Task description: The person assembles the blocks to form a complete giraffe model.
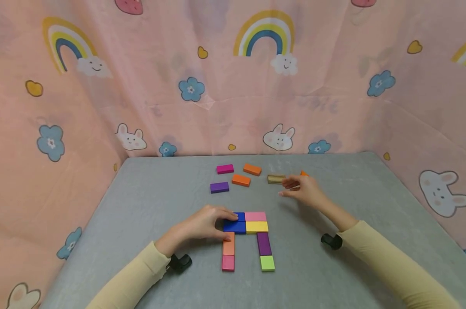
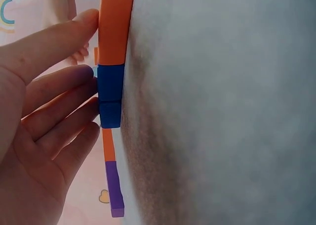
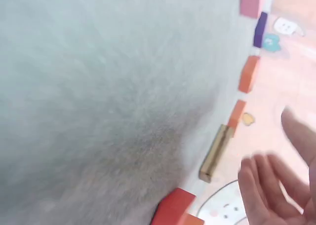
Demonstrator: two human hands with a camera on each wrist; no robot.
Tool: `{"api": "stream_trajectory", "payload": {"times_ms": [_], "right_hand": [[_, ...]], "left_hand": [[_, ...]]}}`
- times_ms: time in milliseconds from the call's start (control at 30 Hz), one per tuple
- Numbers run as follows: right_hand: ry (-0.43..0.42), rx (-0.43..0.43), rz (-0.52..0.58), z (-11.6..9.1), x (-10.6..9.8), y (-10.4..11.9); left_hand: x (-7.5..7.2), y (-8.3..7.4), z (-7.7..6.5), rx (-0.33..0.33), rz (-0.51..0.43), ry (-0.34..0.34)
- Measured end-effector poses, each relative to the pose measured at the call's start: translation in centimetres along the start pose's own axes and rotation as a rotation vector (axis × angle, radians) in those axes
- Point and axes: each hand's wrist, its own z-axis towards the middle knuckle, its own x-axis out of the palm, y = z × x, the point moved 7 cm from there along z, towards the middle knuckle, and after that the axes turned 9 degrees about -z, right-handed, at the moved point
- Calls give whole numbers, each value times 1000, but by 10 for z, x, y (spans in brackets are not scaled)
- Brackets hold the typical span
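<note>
Flat coloured blocks form an arch-like figure on the grey table. Its top has two blue blocks (image 1: pixel 234 227), a pink block (image 1: pixel 255 216) and a yellow block (image 1: pixel 257 227). The left leg is an orange block (image 1: pixel 229 247) above a deep pink one (image 1: pixel 228 263); the right leg is a purple block (image 1: pixel 263 243) above a lime green one (image 1: pixel 267 263). My left hand (image 1: pixel 205 223) rests on it, fingertips at the blue blocks, thumb at the orange one. Relaxed and holding nothing, my right hand (image 1: pixel 304 191) hovers beside a gold block (image 1: pixel 276 179).
Farther back lie a magenta block (image 1: pixel 225 169), a violet block (image 1: pixel 219 187) and two orange blocks (image 1: pixel 241 180). A red block (image 3: pixel 173 207) and an orange piece (image 1: pixel 304 173) lie by the right hand. A patterned pink curtain (image 1: pixel 225 116) stands behind the table (image 1: pixel 159 184).
</note>
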Motion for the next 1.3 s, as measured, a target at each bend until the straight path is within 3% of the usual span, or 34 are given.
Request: {"api": "stream_trajectory", "payload": {"times_ms": [233,833,1033,1300], "right_hand": [[-33,207,-76,22,7,-20],[-13,421,-76,45,22,-43],[-3,395,-61,48,23,-44],[15,197,49,53,28,-41]], "left_hand": [[1,2,-1,-13,-11,6],[0,4,0,1,-1,1],[1,4,1,4,5,0],[1,5,0,-4,0,3]]}}
